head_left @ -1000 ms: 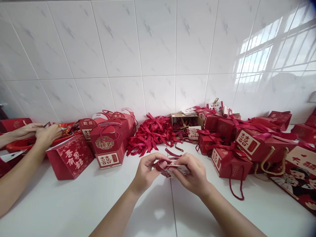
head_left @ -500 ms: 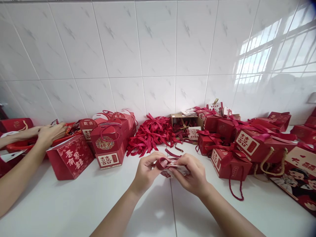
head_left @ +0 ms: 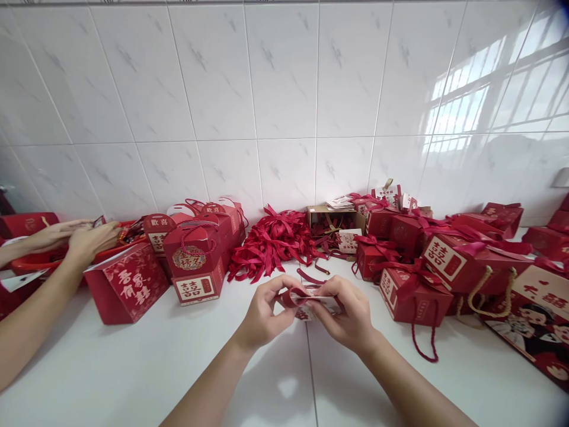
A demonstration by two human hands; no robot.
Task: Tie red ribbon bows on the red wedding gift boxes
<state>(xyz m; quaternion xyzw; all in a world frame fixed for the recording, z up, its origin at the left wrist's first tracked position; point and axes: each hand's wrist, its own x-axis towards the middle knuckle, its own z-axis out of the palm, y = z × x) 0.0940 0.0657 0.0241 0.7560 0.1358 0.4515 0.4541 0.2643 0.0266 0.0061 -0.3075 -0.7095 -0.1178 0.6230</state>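
Both my hands meet above the white counter at the centre. My left hand (head_left: pixel 267 314) curls its fingers around a looped dark red strap (head_left: pixel 293 295), its thumb lying along the near side. A small white-and-red printed card (head_left: pixel 326 303) is pinched between the thumb and fingers of my right hand (head_left: pixel 349 314). The strap loop touches the card's left end; how they are joined is hidden by my fingers. Just beyond my hands, another thin dark red strap (head_left: pixel 311 276) lies on the counter.
Red ribbons (head_left: pixel 280 240) are heaped ahead, beside a cardboard box (head_left: pixel 335 216) of straps. Red gift boxes (head_left: pixel 415 293) crowd the right, and more boxes (head_left: pixel 195 261) stand left. At far left another person's hands (head_left: pixel 91 240) work over a red basket (head_left: pixel 111 255).
My left thumb has shifted from the strap loop's opening down to its near side, and the loop now looks flatter. At far left, the other person's hands have lifted a small item.
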